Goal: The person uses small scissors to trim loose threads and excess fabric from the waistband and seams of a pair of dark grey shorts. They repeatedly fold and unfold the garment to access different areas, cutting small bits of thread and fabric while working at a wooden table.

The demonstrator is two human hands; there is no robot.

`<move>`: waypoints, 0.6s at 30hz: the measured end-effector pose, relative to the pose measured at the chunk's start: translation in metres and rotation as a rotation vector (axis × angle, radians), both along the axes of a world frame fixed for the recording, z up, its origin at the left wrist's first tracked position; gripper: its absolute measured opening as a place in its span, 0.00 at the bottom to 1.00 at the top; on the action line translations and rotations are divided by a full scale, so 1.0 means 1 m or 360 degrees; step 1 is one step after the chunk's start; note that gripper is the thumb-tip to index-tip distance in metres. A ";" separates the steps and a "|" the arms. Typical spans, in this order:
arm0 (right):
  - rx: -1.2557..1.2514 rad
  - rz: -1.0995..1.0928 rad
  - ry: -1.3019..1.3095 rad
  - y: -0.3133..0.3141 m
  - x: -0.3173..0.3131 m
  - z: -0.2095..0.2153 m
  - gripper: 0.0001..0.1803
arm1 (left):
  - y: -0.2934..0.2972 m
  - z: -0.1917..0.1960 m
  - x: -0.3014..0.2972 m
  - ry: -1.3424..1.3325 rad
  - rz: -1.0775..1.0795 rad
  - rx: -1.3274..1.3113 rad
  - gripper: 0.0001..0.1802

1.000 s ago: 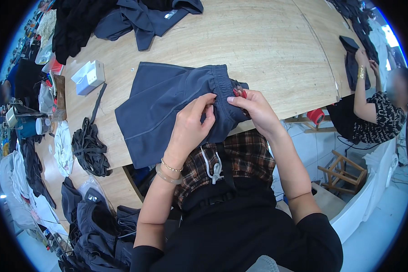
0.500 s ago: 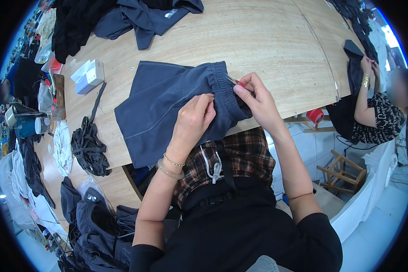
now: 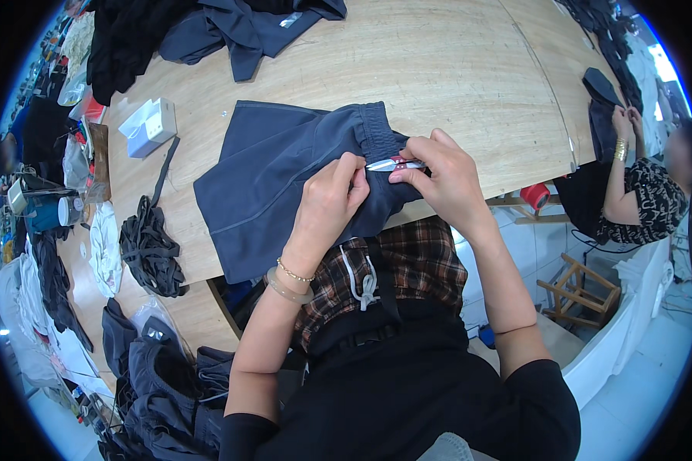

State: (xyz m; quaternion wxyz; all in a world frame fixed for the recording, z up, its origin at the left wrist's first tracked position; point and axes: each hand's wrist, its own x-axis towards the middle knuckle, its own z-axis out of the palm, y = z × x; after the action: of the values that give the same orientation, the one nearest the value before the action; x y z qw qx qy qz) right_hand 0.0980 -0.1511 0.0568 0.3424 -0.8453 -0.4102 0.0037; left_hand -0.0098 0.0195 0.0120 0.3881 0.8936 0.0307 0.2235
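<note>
A white-and-blue box (image 3: 152, 132), contents unclear, stands near the worktop's (image 3: 469, 69) left edge; the left hand (image 3: 329, 194) pinches a slate-blue, gather-waisted garment (image 3: 269, 173), the right hand (image 3: 450, 180) red-handled snips (image 3: 382, 165).

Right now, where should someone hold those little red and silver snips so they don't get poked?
Probably by the red handles of the snips, coming from the right, as the right hand does. Their silver blades point left, toward the left hand, so keep fingers off that end.

The wearer's two hands (image 3: 332, 189) (image 3: 449, 175), one red-handled cutter (image 3: 395, 164) and one white-and-blue box (image 3: 151, 130) show.
</note>
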 end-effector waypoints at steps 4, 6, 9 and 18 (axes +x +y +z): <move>-0.0007 0.0005 0.0035 0.000 -0.001 -0.001 0.16 | 0.001 -0.002 0.000 0.0010 0.0006 -0.0038 0.07; 0.0216 -0.0085 0.0394 -0.001 -0.003 -0.007 0.14 | 0.002 -0.002 -0.001 0.0078 0.0035 -0.0206 0.05; 0.0753 -0.0301 0.1289 -0.006 -0.006 -0.018 0.15 | 0.001 0.008 -0.004 0.0152 0.0147 -0.0434 0.02; 0.1038 -0.0658 0.1667 -0.032 -0.007 -0.027 0.21 | -0.003 0.186 -0.097 -0.0660 -0.1327 -0.2899 0.21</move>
State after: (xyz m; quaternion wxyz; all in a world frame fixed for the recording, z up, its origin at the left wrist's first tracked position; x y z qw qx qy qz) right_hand 0.0911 -0.1834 0.0293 0.7297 -0.6458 0.0019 0.2246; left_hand -0.1070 0.0166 0.1977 0.9644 0.1424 -0.1923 0.1126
